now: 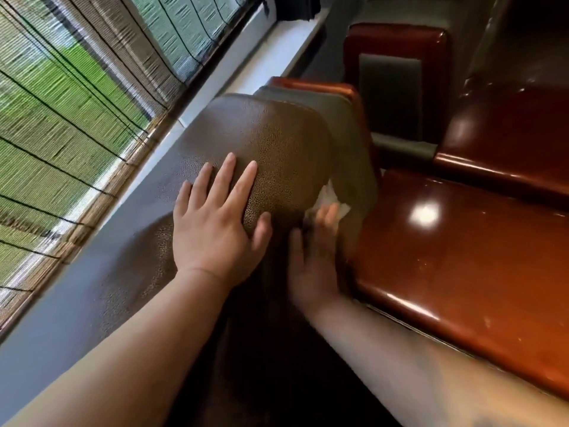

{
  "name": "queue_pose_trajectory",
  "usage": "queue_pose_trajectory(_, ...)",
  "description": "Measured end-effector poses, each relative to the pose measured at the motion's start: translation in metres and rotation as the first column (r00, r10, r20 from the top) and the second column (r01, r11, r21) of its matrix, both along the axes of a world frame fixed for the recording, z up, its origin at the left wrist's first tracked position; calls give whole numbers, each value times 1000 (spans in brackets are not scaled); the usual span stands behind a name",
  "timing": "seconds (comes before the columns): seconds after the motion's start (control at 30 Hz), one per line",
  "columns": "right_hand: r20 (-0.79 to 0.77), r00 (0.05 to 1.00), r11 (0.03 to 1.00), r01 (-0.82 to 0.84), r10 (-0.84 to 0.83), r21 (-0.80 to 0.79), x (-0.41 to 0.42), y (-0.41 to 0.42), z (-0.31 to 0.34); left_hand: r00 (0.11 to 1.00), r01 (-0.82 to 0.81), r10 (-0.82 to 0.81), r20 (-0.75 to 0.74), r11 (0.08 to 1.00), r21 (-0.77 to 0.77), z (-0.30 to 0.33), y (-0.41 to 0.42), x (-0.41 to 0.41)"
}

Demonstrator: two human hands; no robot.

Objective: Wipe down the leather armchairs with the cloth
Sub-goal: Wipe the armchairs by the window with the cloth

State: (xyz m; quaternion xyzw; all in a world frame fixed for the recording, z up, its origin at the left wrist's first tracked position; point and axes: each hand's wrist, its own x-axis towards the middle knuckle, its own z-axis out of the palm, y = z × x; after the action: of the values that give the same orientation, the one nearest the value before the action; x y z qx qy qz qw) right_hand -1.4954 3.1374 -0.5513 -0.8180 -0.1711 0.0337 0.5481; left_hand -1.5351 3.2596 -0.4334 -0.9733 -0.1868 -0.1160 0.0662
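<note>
Both forearms reach in from below: left hand braces the armchair back while right hand wipes its shaded side.

Left grip is released, fingers flat on the pebbled brown leather. Right hand presses a white cloth against the chair's side, close beside a glossy wooden armrest; blur hides whether its fingers curl round the cloth. Likely faults: the small cloth slipping from under the palm, knuckles striking the wood, or the shadowed panel being missed.
</note>
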Motion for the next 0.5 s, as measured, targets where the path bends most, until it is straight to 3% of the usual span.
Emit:
queue_pose_trajectory(0.07, 35, 992, 993, -121, 121, -13, -29, -11, -10, 1000, 4, -4, 3, 1000, 1, 1, 0, 0)
queue_pose_trajectory(0.17, 194, 981, 983, 10, 26, -182, 54, -14, -52, 1000, 3, -3, 1, 1000, 4, 1, -1, 0)
queue_pose_trajectory(0.2, 183, 982, 965, 84, -38, -248, 90, -13, -67, 1000, -1, 1, 2, 1000, 0, 1, -2, 0)
queue_pose_trajectory(0.3, -93, 979, 951, 153, -184, -269, 107, -11, -82, 1000, -5, 5, 1, 1000, 1, 1, -2, 0)
queue_pose_trajectory(0.33, -182, 962, 969, 170, -202, -178, 79, -12, -75, 1000, -6, 6, -2, 1000, -2, 1, -2, 1)
queue_pose_trajectory(0.43, -309, 951, 997, 46, -25, 60, -42, -14, -32, 1000, -8, 8, 6, 1000, 4, 1, -2, 1)
queue_pose_trajectory(0.5, -290, 957, 1000, -9, 11, 11, -70, -11, -32, 1000, -6, 6, 12, 1000, 9, 0, -2, 1)
